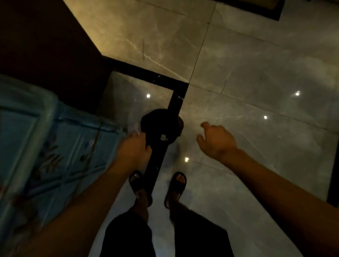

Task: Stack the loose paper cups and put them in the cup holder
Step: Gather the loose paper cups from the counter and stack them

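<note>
Head view: the left hand (134, 146) is curled at the edge of a blue patterned surface (28, 141), fingers pinching a thin clear item too blurred to identify. The right hand (215, 141) hangs over the glossy tiled floor (245, 73), fingers loosely bent, thumb out, grasping nothing. Paper cups and cup holder cannot be made out. Both feet in dark sandals (176, 189) stand beside a black floor strip (160, 147).

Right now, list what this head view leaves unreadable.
- Dark object held by the left hand: too dim to identify.
- Paper cups and holder: none can be made out.
- Blue patterned surface: motion-blurred, cut by the left edge.
- Right hand: fingertips hidden behind the hand.
</note>
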Tool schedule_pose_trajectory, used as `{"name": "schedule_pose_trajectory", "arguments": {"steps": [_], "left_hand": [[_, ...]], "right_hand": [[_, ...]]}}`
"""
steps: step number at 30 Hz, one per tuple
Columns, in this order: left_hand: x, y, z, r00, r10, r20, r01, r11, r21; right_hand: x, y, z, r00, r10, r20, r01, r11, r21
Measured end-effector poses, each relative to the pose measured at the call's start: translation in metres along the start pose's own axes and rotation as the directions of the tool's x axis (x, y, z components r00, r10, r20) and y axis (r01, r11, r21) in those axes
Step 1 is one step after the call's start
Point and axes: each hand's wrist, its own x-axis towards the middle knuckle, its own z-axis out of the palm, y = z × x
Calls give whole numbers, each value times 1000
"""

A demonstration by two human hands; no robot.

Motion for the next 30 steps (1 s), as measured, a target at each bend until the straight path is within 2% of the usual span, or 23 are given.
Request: {"name": "schedule_pose_trajectory", "arguments": {"steps": [2, 4, 6, 11, 14, 17, 18, 21, 25, 26, 27, 29, 30], "left_hand": [[-41, -5, -13, 998, -58, 12, 58, 998, -28], [-83, -15, -21, 997, -71, -31, 69, 996, -54], [-121, -26, -19, 993, -92, -73, 83, 990, -117], [-211, -68, 26, 985, -173, -6, 166, 954, -248], [-271, -82, 75, 956, -268, 118, 292, 909, -298], [-329, -82, 125, 928, -240, 286, 327, 891, -315], [-346, -81, 140, 916, -214, 339, 327, 887, -326], [-368, -79, 153, 893, -228, 389, 386, 833, -397], [-386, -76, 146, 884, -320, 340, 458, 739, -494], [-385, -73, 147, 876, -323, 359, 475, 710, -520], [-383, -70, 155, 876, -317, 364, 472, 722, -507], [-412, -45, 161, 826, -454, 335, 564, 641, -521], [-411, -39, 164, 835, -440, 331, 551, 658, -514]], "right_hand": [[-33, -9, -13, 1000, -10, 6, 10, 999, 40], [-65, -24, -15, 999, -48, -5, 48, 997, 53], [-93, -40, -9, 998, -51, -36, 55, 988, 143], [-176, -72, 53, 998, -64, -10, 65, 970, 236], [-245, -73, 112, 987, -32, 158, 15, 993, 113], [-289, -75, 143, 873, -89, 479, 165, 979, -118], [-291, -78, 142, 855, -123, 504, 203, 973, -107], [-276, -85, 126, 884, -177, 432, 213, 976, -36], [-266, -93, 117, 802, -262, 537, 400, 903, -156], [-260, -90, 116, 793, -275, 543, 422, 891, -166], [-261, -84, 116, 795, -253, 552, 406, 897, -173], [-249, -95, 93, 738, -377, 560, 584, 772, -250], [-245, -86, 93, 740, -402, 540, 614, 731, -297]]}}
